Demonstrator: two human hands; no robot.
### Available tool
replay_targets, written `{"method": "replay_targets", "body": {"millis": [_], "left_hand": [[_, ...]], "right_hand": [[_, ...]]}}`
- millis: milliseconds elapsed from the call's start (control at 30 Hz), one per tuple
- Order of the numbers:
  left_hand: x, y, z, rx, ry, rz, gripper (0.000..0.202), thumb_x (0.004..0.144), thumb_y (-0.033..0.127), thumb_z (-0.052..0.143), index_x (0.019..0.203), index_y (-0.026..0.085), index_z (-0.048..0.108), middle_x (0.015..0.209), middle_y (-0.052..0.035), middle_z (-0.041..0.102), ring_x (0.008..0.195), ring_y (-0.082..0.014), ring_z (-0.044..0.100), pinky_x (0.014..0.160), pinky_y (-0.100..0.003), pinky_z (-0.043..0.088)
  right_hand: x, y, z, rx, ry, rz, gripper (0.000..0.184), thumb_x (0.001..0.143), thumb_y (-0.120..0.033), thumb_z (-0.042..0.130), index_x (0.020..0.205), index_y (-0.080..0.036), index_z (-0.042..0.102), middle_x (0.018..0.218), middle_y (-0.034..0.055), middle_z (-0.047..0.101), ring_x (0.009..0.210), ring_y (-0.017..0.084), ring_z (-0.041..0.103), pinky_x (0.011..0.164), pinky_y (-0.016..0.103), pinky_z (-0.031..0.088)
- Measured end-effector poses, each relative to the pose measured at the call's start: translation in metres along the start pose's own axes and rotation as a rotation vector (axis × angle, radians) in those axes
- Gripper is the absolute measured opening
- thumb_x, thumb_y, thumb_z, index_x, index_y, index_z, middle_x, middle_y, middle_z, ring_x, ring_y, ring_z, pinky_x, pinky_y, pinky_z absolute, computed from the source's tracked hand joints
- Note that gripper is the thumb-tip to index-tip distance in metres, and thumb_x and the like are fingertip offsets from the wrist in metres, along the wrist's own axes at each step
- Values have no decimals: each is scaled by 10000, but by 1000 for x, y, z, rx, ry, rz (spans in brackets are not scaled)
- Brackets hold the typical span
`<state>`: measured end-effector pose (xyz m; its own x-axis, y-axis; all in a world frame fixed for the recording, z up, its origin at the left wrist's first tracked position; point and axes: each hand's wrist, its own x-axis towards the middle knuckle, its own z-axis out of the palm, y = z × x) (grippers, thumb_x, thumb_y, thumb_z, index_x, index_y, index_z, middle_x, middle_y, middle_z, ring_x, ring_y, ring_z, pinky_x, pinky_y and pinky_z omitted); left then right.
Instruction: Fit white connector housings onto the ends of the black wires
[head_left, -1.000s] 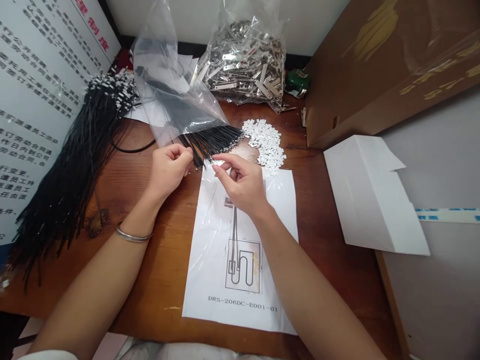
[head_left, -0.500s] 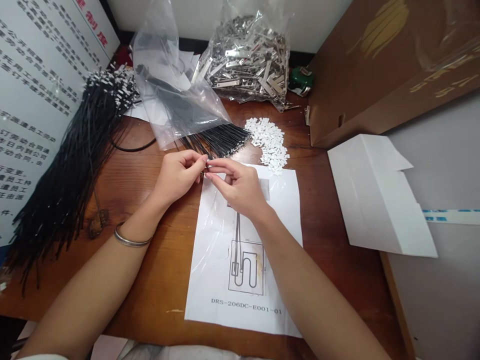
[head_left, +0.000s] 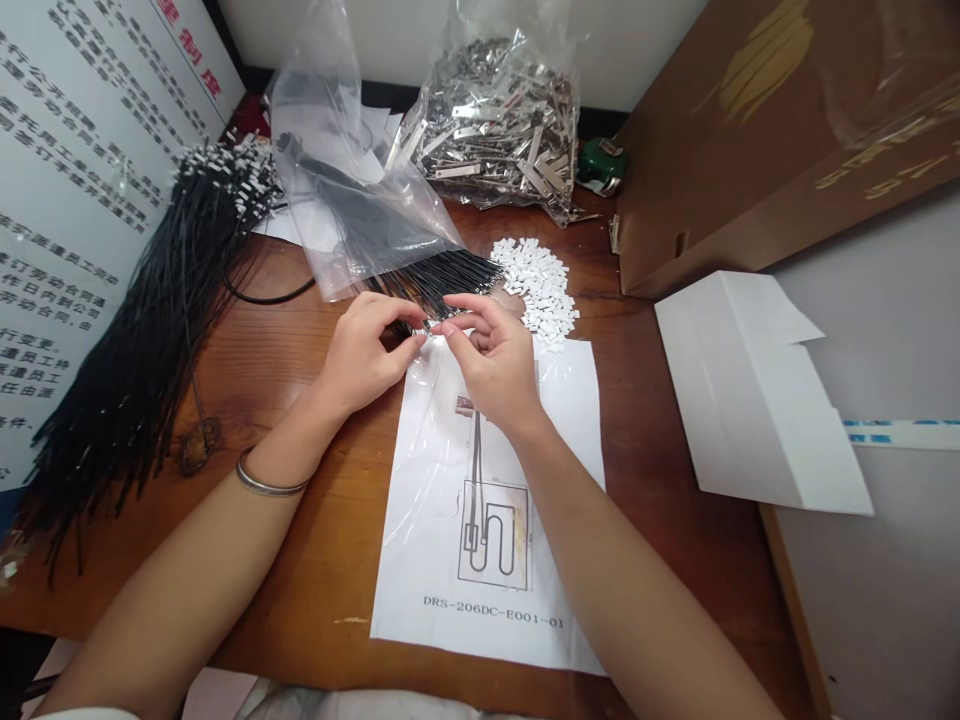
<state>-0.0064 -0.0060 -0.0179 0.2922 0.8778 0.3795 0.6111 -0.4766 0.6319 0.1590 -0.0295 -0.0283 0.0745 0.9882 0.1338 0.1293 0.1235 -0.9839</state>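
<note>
My left hand is beside the near edge of a bundle of black wires with shiny metal ends. Its thumb and index finger are curved with a small gap between the tips, close to a few wire ends. My right hand faces it over the top of a printed drawing sheet. The right thumb meets a bent finger while the index finger is lifted; whatever lies between them is too small to make out. Small white connector housings are heaped just beyond the right hand.
A clear plastic bag partly covers the wires. Behind stands a bag of metal clips. More black wires with white ends lean along the left board. At right are a brown carton and a folded white card.
The hands, joined at their fingertips before, have shifted slightly right. The left fingertips have opened out, and the right index finger has lifted off. The wire bundle and white pile look the same.
</note>
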Motion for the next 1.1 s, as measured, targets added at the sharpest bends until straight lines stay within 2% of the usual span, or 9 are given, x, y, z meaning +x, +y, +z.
{"method": "replay_targets", "body": {"millis": [100,167,267,333,533,733,967,1033,1100], "left_hand": [[0,0,0,132,14,24,124,838,299,656,894,215,728,927,-51,773,956,-246,636,941,-417,505],[-1,-3,1,172,2,52,204,843,347,661,973,211,741,1053,-68,773,1086,-277,631,1028,-461,478],[-3,-9,4,172,-74,101,341,854,371,658,1138,197,729,1297,-93,704,1342,-315,531,1141,-511,415],[-4,-12,6,173,-121,101,372,881,357,632,1204,191,712,1373,-98,660,1411,-313,481,1174,-517,395],[-5,-16,9,160,-143,88,398,919,306,610,1279,149,677,1417,-122,623,1440,-308,454,1201,-506,383],[-3,-18,9,150,-127,36,432,907,285,636,1326,178,642,1440,-104,607,1459,-307,426,1216,-537,349],[-3,-19,9,190,-107,20,417,925,296,609,1297,114,655,1427,-128,615,1455,-321,426,1217,-510,362],[-2,-21,10,196,-124,39,406,936,306,588,1291,122,660,1436,-120,608,1452,-311,433,1221,-501,358],[-2,-23,10,201,-136,55,406,932,291,582,1296,126,655,1443,-114,604,1451,-304,436,1221,-491,362]], "right_hand": [[0,1,0,3,9,5,260,848,-196,615,1106,-220,643,821,3,722,531,89,513,451,251,338],[0,2,0,0,13,1,265,843,-198,615,1106,-220,643,804,1,712,558,100,536,460,253,351],[0,3,0,-18,4,-2,277,851,-200,604,1125,-222,635,792,-3,695,557,101,536,468,256,369],[1,3,-1,-27,-11,-3,279,861,-194,588,1135,-223,633,786,-8,685,539,96,519,470,257,372],[2,3,-1,6,-47,-31,295,847,-159,567,1127,-214,638,751,-7,658,621,128,570,502,265,400],[0,-1,-4,22,-122,-74,373,741,-113,569,1097,-206,629,645,-44,594,510,104,453,468,262,323],[1,-1,-9,139,-211,-157,253,658,-142,536,862,-200,674,552,-69,482,480,83,397,456,242,300],[2,-1,-10,148,-238,-156,196,674,-155,541,796,-196,689,557,-53,510,490,81,408,458,243,305],[1,-2,-10,137,-278,-126,157,714,-173,568,787,-189,706,617,-22,605,500,82,430,464,251,326]]}}
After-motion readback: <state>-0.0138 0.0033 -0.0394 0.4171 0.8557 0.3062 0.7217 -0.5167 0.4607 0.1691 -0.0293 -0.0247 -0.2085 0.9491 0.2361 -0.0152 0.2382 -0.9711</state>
